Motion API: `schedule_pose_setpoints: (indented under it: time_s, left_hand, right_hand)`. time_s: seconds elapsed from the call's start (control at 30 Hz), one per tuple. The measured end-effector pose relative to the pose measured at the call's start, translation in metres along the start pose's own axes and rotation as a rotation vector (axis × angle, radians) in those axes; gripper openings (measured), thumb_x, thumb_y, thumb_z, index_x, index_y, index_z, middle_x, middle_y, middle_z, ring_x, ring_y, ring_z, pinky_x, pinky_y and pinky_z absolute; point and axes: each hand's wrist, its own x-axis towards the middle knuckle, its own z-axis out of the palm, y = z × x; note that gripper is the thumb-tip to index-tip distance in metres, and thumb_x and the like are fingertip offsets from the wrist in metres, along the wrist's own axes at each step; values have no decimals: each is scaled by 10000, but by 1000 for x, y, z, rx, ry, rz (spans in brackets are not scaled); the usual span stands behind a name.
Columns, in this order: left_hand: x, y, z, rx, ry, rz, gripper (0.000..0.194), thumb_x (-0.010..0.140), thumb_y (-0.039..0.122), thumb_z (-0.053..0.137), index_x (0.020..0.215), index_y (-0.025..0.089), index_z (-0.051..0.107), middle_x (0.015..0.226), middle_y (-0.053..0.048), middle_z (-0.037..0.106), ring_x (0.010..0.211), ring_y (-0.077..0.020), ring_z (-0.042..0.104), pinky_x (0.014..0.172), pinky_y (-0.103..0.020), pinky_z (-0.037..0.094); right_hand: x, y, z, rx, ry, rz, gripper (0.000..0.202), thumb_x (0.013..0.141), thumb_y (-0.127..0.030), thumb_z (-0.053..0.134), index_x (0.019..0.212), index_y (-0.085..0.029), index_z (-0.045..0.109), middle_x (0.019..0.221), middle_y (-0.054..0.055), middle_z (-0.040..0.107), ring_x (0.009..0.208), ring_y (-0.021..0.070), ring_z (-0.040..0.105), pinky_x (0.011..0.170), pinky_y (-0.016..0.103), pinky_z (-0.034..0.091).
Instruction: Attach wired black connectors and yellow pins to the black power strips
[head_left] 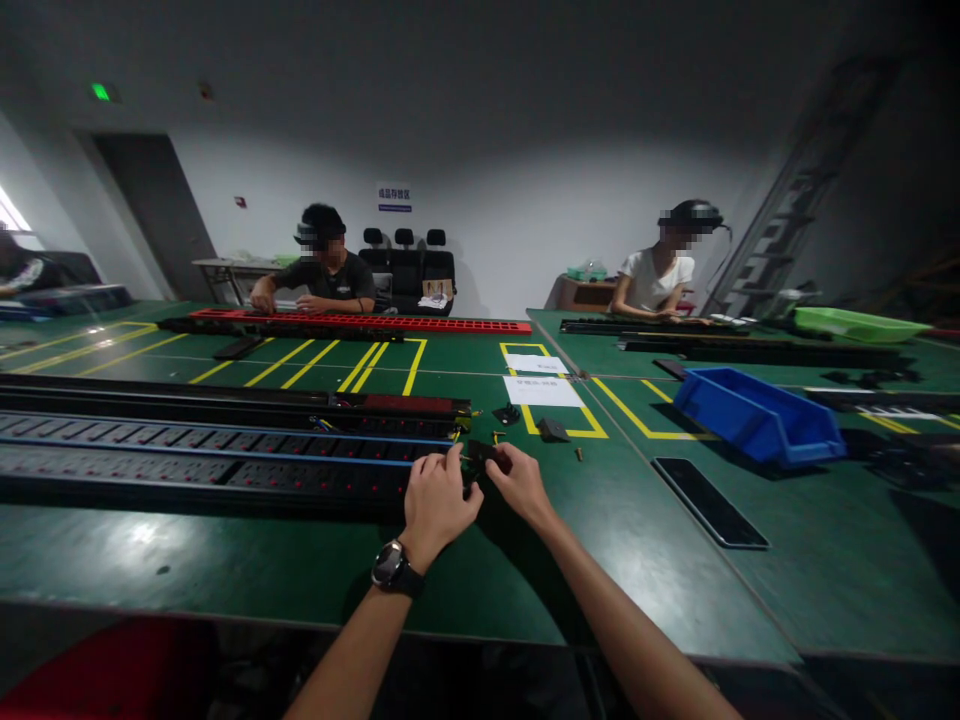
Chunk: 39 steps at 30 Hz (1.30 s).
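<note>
A long black power strip (300,480) with rows of outlets and small red marks lies across the left of the table. My left hand (441,500), a watch on its wrist, is closed round the strip's right end, hiding part of it. A small black end piece (482,455) is pinched in the fingers of my right hand (519,483), close against that end. Small yellow-tipped wires show at my fingertips. Just beyond lie a black angled piece (553,430), a small black part (506,413) and a brass-coloured screw (579,454).
Behind the strip runs another long black housing (262,408). Paper labels (544,391) lie within yellow tape lines. To the right are a blue bin (757,415) and a dark phone-like slab (709,502). Across the table, two people work at a red rail (360,322) and black rails.
</note>
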Motion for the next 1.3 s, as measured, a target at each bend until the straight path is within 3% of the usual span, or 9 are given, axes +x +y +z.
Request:
schedule_pose_setpoints:
  time_s: [0.27,0.5,0.63,0.83,1.03,1.3]
  left_hand:
    - [1,-1,2,0,13,-10,537,867,343,604,1367,166,520,1093,-121,712,1106,-291,618,1023,-433,400]
    - [1,-1,-1,0,24,6,508,875,332,592,1346,152,534,1071,-116,718,1071,-291,624,1010,-439,400]
    - [1,-1,-1,-11,21,6,494,882,335,580,1343,163,539,1078,-112,722,1078,-289,621,1015,-434,393]
    - [2,0,0,12,-2,1,543,863,367,597,1355,140,547,1081,-126,714,1072,-290,617,1018,-440,391]
    - [2,0,-1,21,4,14,543,863,373,602,1350,137,548,1063,-125,713,1065,-300,617,1010,-450,387]
    - [2,-1,2,21,29,15,518,887,403,584,1330,136,566,1057,-128,713,1054,-302,618,999,-449,389]
  right_hand:
    - [-3,4,8,94,-123,-22,305,874,-307,533,1053,-158,729,890,53,753,761,189,648,722,289,480]
    - [-2,4,7,10,-157,-72,290,900,-256,548,1100,-172,741,916,58,764,802,197,669,759,296,484]
    - [-2,4,5,-49,-186,-121,303,934,-263,525,1130,-199,747,1054,79,767,924,229,675,841,329,484]
    - [-2,7,7,39,-231,-63,453,988,-332,367,1237,-206,725,1184,76,744,1036,251,643,959,394,467]
    - [-1,9,12,272,-238,29,458,947,-349,401,1242,-200,718,1241,70,721,1129,250,640,1031,395,467]
    - [0,2,15,267,-246,57,467,944,-336,408,1292,-203,691,1284,74,706,1178,255,633,1070,423,452]
